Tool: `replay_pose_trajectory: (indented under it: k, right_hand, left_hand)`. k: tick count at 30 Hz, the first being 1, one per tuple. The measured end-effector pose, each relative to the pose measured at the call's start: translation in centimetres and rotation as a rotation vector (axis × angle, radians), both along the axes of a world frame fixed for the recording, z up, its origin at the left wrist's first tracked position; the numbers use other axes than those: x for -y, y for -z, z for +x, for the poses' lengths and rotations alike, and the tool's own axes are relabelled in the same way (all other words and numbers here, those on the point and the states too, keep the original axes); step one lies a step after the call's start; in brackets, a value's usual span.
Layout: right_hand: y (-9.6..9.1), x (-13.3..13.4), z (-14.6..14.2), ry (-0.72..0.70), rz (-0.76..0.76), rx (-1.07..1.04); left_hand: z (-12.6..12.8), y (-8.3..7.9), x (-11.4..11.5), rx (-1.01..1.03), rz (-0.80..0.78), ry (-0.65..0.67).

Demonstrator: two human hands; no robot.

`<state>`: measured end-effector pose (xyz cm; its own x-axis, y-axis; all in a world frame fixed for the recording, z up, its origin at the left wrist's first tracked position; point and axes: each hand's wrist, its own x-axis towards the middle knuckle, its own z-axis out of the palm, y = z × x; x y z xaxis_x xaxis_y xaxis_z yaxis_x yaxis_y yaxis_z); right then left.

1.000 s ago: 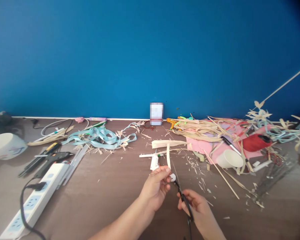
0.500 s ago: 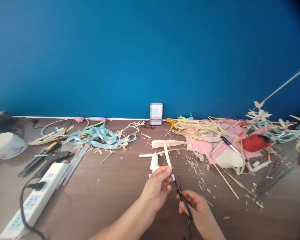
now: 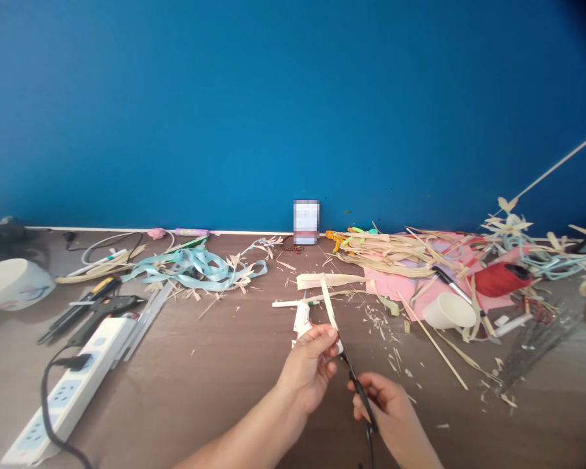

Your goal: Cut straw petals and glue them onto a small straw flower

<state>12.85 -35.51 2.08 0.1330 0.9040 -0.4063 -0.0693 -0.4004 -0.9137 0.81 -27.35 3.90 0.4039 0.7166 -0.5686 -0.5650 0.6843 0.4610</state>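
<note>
My left hand (image 3: 311, 365) pinches a narrow strip of pale dried husk (image 3: 327, 301), which points up and slightly left from the fingertips. In my right hand (image 3: 383, 404) is a pair of black-handled scissors (image 3: 362, 395). Their blades reach up beside the strip, close to my left fingertips; whether they touch it I cannot tell. Behind my left hand lies a white glue gun (image 3: 301, 319), partly covered by the fingers. A wider piece of husk (image 3: 312, 281) rests on the table just beyond the strip's upper end.
To the left are a white power strip (image 3: 68, 397), a black glue gun (image 3: 102, 316) and light blue ribbon (image 3: 195, 268). On the right lie a husk pile (image 3: 395, 251), a paper cup (image 3: 449, 311), a red thread spool (image 3: 501, 279) and scattered scraps. A blue wall (image 3: 293, 117) closes off the back.
Almost nothing differs. My right hand and the scissors have shifted very slightly to the right, while my left hand keeps its hold on the strip.
</note>
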Motion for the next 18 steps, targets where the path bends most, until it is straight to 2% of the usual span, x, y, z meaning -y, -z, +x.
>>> replay_pose_trajectory:
  k: [10, 18]
  right_hand:
    - [-0.25, 0.01, 0.00, 0.008, -0.002, 0.043]
    - [0.45, 0.34, 0.41, -0.022, 0.028, 0.048]
  left_hand:
    - [0.20, -0.37, 0.28, 0.007, 0.004, 0.019]
    - [0.18, -0.49, 0.36, 0.008, -0.017, 0.018]
